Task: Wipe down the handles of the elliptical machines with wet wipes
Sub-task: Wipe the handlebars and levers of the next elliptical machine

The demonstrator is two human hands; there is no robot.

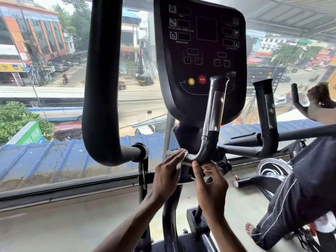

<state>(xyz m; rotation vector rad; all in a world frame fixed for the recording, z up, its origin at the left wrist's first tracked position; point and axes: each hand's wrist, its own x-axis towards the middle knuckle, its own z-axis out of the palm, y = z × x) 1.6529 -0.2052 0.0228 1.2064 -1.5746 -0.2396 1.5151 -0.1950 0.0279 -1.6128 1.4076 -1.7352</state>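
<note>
The elliptical's fixed left handle [213,113] rises in front of the console, with a silver sensor strip on it. Its horizontal base bar [190,157] runs left from the bend. My left hand [168,171] lies flat with straight fingers on that bar, pressing a white wet wipe [184,152] against it; only the wipe's edge shows past my fingertips. My right hand [211,184] curls its thumb and fingers around the underside of the handle's bend. The matching right handle [267,110] stands further right. A thick foam-covered swing handle [101,88] curves down at the left.
The black console [200,51] fills the upper middle. A large window [54,88] over a street lies straight ahead. A person in dark striped trousers [300,188] stands on the neighbouring machine at the right, one hand on its handle [298,99].
</note>
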